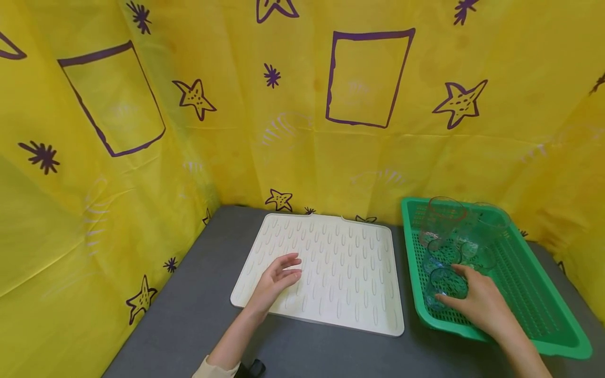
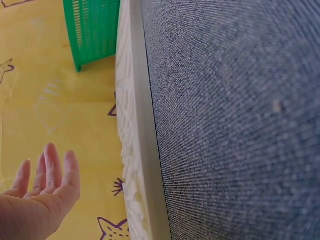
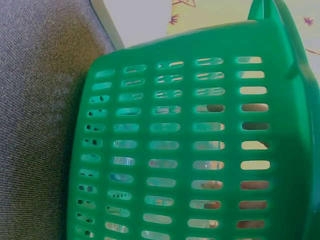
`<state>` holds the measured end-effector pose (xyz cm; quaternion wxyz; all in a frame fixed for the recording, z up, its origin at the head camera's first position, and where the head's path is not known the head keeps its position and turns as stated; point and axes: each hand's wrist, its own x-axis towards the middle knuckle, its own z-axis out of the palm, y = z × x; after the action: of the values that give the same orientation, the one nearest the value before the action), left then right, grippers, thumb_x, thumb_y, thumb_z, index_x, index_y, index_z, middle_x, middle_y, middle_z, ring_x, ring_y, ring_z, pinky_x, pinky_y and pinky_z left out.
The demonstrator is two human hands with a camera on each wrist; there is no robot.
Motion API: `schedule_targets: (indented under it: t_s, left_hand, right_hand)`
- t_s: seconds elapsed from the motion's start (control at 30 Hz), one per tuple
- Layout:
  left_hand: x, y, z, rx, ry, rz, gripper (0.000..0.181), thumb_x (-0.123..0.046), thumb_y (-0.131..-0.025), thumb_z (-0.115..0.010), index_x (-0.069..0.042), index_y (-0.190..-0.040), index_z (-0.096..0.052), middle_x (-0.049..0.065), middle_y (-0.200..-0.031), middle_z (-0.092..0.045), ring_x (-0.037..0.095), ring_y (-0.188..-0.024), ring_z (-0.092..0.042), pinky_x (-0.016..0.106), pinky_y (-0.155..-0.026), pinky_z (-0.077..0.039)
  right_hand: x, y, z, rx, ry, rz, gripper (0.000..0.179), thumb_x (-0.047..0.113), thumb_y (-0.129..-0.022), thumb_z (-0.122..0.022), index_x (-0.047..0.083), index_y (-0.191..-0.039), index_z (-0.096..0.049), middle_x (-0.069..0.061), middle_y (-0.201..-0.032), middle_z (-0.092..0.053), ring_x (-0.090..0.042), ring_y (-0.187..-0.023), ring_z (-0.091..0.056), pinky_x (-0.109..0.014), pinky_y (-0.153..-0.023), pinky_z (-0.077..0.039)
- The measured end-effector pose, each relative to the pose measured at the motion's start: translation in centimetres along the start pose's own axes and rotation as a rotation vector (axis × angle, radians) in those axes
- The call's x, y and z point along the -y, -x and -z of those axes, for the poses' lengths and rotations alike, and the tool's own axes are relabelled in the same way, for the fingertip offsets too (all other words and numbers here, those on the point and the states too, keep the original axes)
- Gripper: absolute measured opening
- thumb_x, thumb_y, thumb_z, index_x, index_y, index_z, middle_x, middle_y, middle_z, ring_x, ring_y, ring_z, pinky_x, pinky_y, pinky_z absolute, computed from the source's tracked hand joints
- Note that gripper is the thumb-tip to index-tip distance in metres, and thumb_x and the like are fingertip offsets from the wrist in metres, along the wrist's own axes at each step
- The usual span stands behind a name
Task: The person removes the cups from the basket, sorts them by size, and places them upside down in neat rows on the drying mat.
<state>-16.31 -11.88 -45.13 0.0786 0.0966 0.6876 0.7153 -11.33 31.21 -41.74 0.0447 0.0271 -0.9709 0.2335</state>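
Observation:
My left hand (image 1: 279, 278) lies open over the near left part of a white ribbed drying mat (image 1: 350, 247), fingers loosely spread and holding nothing. In the left wrist view the hand (image 2: 45, 190) shows its straight fingers beside the mat's edge (image 2: 142, 125). My right hand (image 1: 472, 299) reaches into a green slotted basket (image 1: 557, 346), its fingers and thumb curled round the nearest clear glass (image 1: 444, 286). Several more clear glasses (image 1: 444, 252) lie or stand behind it in the basket. The right wrist view shows only the basket's outer wall (image 3: 175, 150), with the hand hidden.
Mat and basket sit side by side on a grey table (image 1: 198, 315). Yellow cloth with purple stars (image 1: 302, 131) walls in the back and both sides. The basket (image 2: 92, 30) stands to the right of the mat.

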Motion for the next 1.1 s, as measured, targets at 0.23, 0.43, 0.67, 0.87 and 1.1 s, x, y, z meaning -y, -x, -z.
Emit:
schedule_targets:
  t_s: [0.23,0.43,0.67,0.87,1.1]
  left_hand:
    - [0.2,0.1,0.0,0.004,0.003,-0.006,0.047,-0.012,-0.092,-0.066,-0.001,-0.135,-0.050,0.024,-0.133,-0.052,0.027,-0.115,-0.057,0.025,-0.092,-0.048]
    - [0.3,0.1,-0.1,0.009,0.015,0.018,0.048,-0.011,-0.091,-0.066,0.002,-0.134,-0.050,0.026,-0.134,-0.051,0.026,-0.114,-0.056,0.025,-0.092,-0.046]
    - [0.4,0.2,-0.3,0.038,0.015,0.013,0.049,-0.010,-0.092,-0.065,0.004,-0.135,-0.048,0.025,-0.132,-0.053,0.025,-0.115,-0.057,0.026,-0.093,-0.047]
    - [0.5,0.4,-0.6,0.051,0.032,0.016,0.047,-0.010,-0.091,-0.065,0.003,-0.134,-0.050,0.024,-0.131,-0.054,0.038,-0.120,-0.053,0.025,-0.093,-0.047]
    - [0.4,0.5,-1.1,0.072,0.034,0.016,0.046,-0.010,-0.092,-0.065,0.003,-0.134,-0.051,0.029,-0.132,-0.052,0.037,-0.120,-0.053,0.024,-0.094,-0.047]
  right_hand:
    - [0.7,0.4,0.5,-0.047,-0.005,0.004,0.088,0.043,-0.076,-0.082,-0.014,-0.133,-0.044,-0.037,-0.123,-0.053,-0.056,-0.105,-0.048,-0.063,-0.078,-0.043]
    - [1.3,0.7,1.2,-0.098,-0.021,0.016,0.088,0.041,-0.075,-0.083,-0.013,-0.133,-0.044,-0.036,-0.124,-0.053,-0.053,-0.107,-0.047,-0.063,-0.079,-0.041]
    - [2.6,1.0,2.1,-0.134,-0.045,0.010,0.090,0.041,-0.075,-0.083,-0.009,-0.137,-0.042,-0.032,-0.127,-0.052,-0.049,-0.107,-0.048,-0.062,-0.077,-0.041]
    - [4.2,1.2,3.2,-0.144,-0.079,-0.001,0.093,0.044,-0.076,-0.082,-0.005,-0.141,-0.038,-0.029,-0.131,-0.050,-0.049,-0.103,-0.052,-0.060,-0.074,-0.044]
    - [6.1,1.4,4.2,-0.200,-0.114,0.012,0.089,0.040,-0.075,-0.084,0.001,-0.142,-0.040,-0.024,-0.131,-0.050,-0.044,-0.102,-0.055,-0.053,-0.070,-0.044]
